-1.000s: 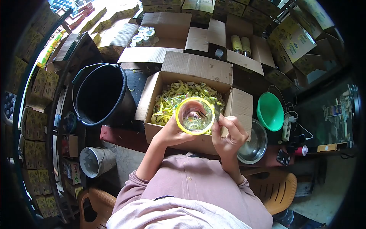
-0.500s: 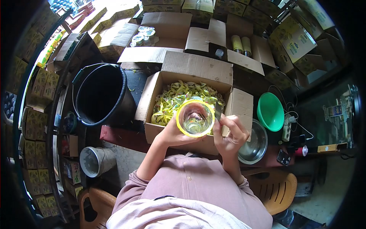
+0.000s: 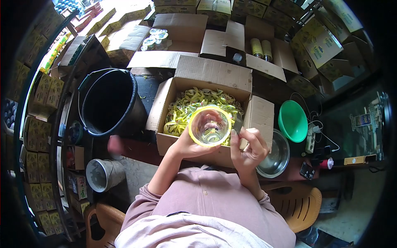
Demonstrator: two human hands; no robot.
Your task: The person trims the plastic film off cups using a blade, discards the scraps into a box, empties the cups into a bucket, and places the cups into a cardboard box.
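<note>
My left hand (image 3: 186, 144) is wrapped round a clear jar (image 3: 211, 138) with a yellow rim, its open mouth facing me. To the right of the jar, my right hand (image 3: 250, 151) is closed in a pinch. A thin grey blade-like piece (image 3: 238, 122) rises from its fingertips close to the rim; its lower end is hidden by the fingers. Both hands are over the front edge of an open cardboard box (image 3: 215, 68). Crumpled yellow-green strips (image 3: 180, 115) fill this box.
A black bucket (image 3: 134, 103) stands left of the box, with a grey pail (image 3: 113, 173) below. At right are a green bowl (image 3: 295, 122) and a clear bowl (image 3: 281, 159). Behind, open cartons hold jars (image 3: 157, 39) and yellow-lidded containers (image 3: 257, 47). Chairs (image 3: 300, 202) flank me.
The jar has shifted slightly left and up. My right hand has drawn down a little, and the blade-like piece looks lighter. A blurred reddish shape shows at the bench's left end.
</note>
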